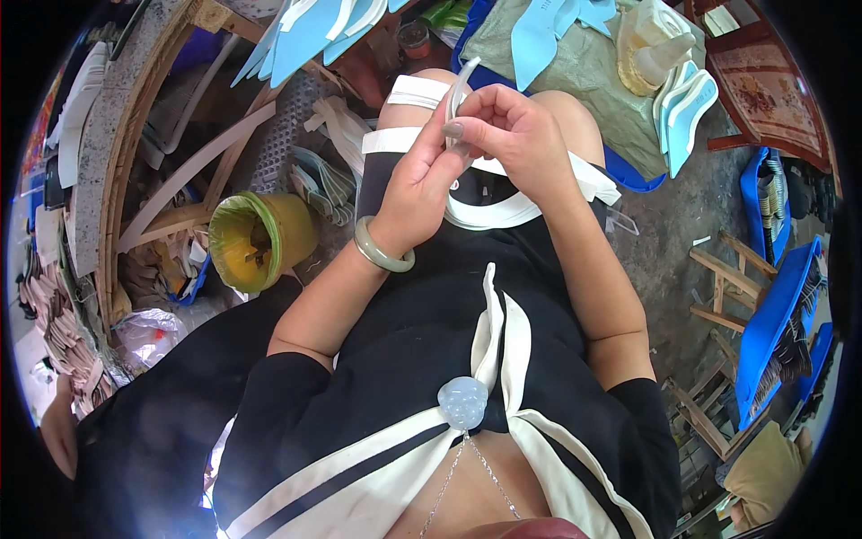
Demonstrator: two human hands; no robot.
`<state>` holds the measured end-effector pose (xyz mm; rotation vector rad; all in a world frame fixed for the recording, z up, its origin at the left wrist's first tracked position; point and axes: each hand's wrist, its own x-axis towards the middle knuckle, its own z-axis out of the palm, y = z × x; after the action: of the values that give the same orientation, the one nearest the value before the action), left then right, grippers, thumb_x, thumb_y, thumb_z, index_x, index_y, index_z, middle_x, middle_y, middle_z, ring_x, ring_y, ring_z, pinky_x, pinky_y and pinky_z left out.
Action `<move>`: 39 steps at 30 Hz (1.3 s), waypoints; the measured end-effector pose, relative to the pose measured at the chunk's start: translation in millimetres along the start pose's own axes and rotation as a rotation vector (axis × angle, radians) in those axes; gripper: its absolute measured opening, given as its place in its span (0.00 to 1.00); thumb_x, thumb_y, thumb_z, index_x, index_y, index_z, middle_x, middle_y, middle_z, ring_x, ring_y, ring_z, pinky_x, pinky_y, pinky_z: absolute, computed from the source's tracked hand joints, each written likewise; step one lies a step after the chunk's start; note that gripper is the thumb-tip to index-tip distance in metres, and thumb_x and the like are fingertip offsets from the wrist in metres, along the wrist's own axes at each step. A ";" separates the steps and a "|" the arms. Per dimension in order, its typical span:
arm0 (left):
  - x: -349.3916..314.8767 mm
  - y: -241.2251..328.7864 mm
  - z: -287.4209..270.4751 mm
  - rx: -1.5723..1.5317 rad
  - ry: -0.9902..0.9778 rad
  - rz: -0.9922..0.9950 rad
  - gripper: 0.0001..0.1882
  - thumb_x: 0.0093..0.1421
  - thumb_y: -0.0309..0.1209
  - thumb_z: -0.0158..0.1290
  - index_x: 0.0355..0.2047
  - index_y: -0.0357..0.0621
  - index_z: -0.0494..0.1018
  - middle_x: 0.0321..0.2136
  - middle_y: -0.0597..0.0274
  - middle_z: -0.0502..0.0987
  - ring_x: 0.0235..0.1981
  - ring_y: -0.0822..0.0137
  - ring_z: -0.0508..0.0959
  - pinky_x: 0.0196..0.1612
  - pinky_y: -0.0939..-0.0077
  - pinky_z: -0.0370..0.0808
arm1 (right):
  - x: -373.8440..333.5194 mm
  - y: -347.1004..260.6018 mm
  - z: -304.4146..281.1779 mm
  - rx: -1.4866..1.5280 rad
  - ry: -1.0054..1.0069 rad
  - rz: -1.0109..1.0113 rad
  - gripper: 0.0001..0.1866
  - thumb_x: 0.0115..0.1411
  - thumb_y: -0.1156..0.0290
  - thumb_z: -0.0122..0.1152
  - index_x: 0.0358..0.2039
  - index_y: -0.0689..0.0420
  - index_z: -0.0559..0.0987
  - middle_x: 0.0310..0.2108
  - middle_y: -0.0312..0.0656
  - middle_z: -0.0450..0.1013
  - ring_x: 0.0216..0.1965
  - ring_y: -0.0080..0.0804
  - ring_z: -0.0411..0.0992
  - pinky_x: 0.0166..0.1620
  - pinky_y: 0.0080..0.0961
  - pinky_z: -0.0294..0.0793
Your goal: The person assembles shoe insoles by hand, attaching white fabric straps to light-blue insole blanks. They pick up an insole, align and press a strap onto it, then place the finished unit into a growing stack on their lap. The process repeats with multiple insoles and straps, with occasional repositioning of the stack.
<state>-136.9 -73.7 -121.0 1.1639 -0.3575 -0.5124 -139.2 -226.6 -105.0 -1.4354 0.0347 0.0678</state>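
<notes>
Over my lap, both hands meet on a thin, curved whitish strip (462,83), whose free end points up between them. My left hand (417,184), with a pale bangle at its wrist, is closed around the strip's lower part. Thumb and bent fingers of my right hand (516,135) pinch it from the other side. The lower end of the strip is hidden in the fingers. Across my knees lie white bands (395,140), and a curved white piece (494,214) rests on the dark cloth under my hands.
Light-blue sole-shaped pieces with white strips (314,36) hang over the table edge at upper left. More blue pieces (539,45) and a glue bottle (646,58) lie on a greenish cloth. A yellow bin (292,238) stands left; blue trays (763,350) rest on wooden stools at right.
</notes>
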 end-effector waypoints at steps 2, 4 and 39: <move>-0.2 0.3 -0.7 -0.034 -0.002 -0.001 0.28 0.67 0.26 0.36 0.67 0.39 0.46 0.55 0.57 0.65 0.54 0.70 0.68 0.58 0.73 0.65 | 1.3 4.2 0.7 -0.028 0.010 0.004 0.09 0.59 0.69 0.62 0.35 0.62 0.76 0.26 0.33 0.73 0.26 0.15 0.70 0.30 0.13 0.70; 0.1 0.0 -2.7 -0.088 0.014 -0.015 0.28 0.68 0.27 0.36 0.67 0.38 0.47 0.53 0.58 0.66 0.52 0.70 0.68 0.57 0.73 0.66 | 2.1 5.8 1.2 -0.021 0.011 0.021 0.09 0.60 0.69 0.62 0.35 0.62 0.76 0.26 0.33 0.73 0.26 0.15 0.70 0.29 0.12 0.70; 112.3 65.1 6.7 -0.325 0.131 0.039 0.23 0.71 0.38 0.32 0.55 0.29 0.59 0.54 0.41 0.68 0.55 0.52 0.71 0.59 0.62 0.69 | -48.1 -43.9 -105.7 -0.300 0.024 0.307 0.10 0.58 0.70 0.58 0.31 0.64 0.81 0.24 0.37 0.77 0.19 0.20 0.72 0.25 0.17 0.71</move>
<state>-34.3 -121.6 -57.2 0.8684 -0.1753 -0.4392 -182.5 -338.4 -72.7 -1.7211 0.2751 0.3192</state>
